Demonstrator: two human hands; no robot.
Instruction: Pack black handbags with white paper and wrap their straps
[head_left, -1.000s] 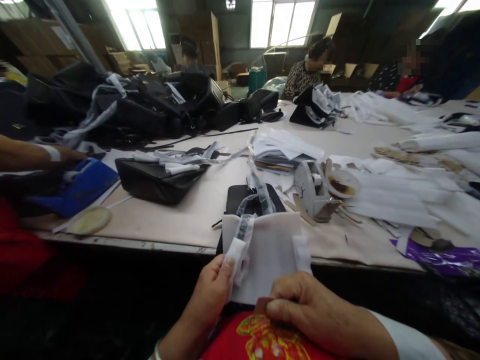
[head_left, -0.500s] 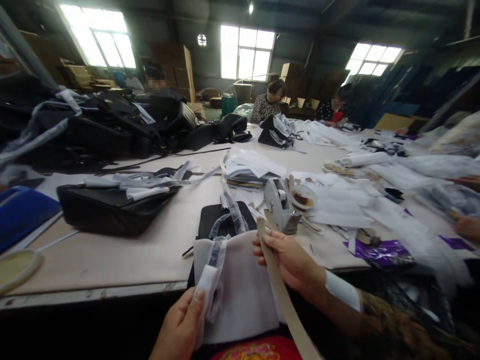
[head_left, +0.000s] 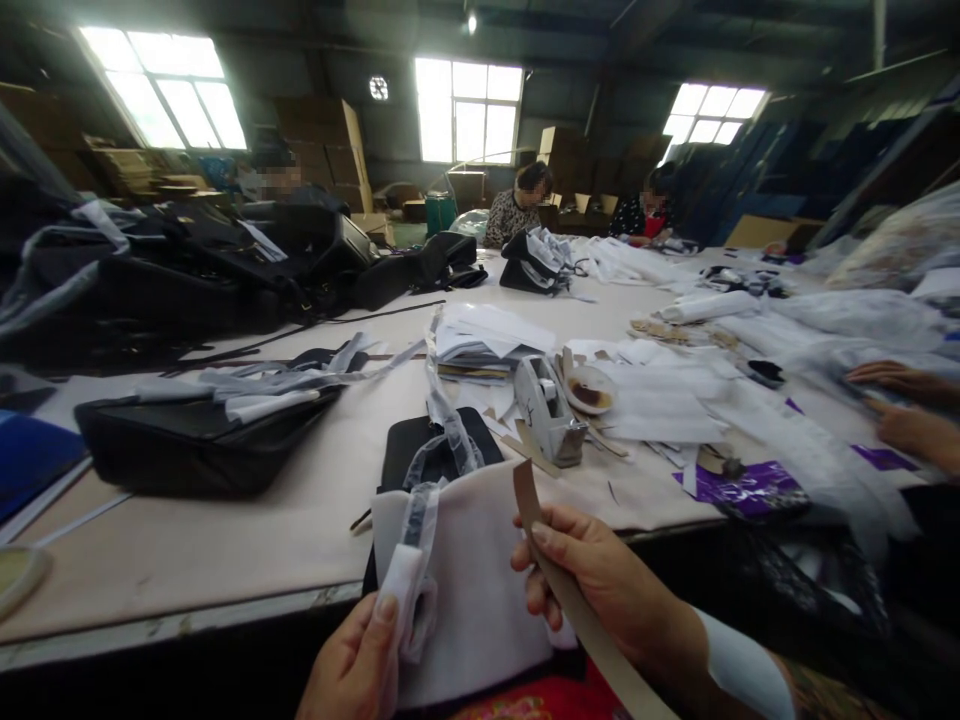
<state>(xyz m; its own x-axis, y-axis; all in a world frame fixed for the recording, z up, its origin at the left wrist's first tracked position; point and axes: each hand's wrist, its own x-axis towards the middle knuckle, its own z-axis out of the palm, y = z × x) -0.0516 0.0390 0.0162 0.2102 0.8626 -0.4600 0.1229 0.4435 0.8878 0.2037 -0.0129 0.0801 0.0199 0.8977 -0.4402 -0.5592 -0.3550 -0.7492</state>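
A black bag rests against the table's front edge, its near side covered by a white foam sheet. Its strap is wrapped in clear plastic with a white wrap over the lower part. My left hand is closed on that wrapped strap, thumb on top, at the sheet's left side. To the right, my right hand pinches a long tan cardboard strip between thumb and fingers. The strip slants from its upper tip down past my lap, its lower end out of view.
A tape dispenser stands beyond my right hand, near a round dish with brown residue. Another black bag lies left, before a heap of black bags. A co-worker's hands are at the right; other people sit at the far side.
My right hand has moved slightly down with the cardboard strip, whose tip now stands further from the dispenser. My left hand still holds the wrapped strap. The view has shifted a little.
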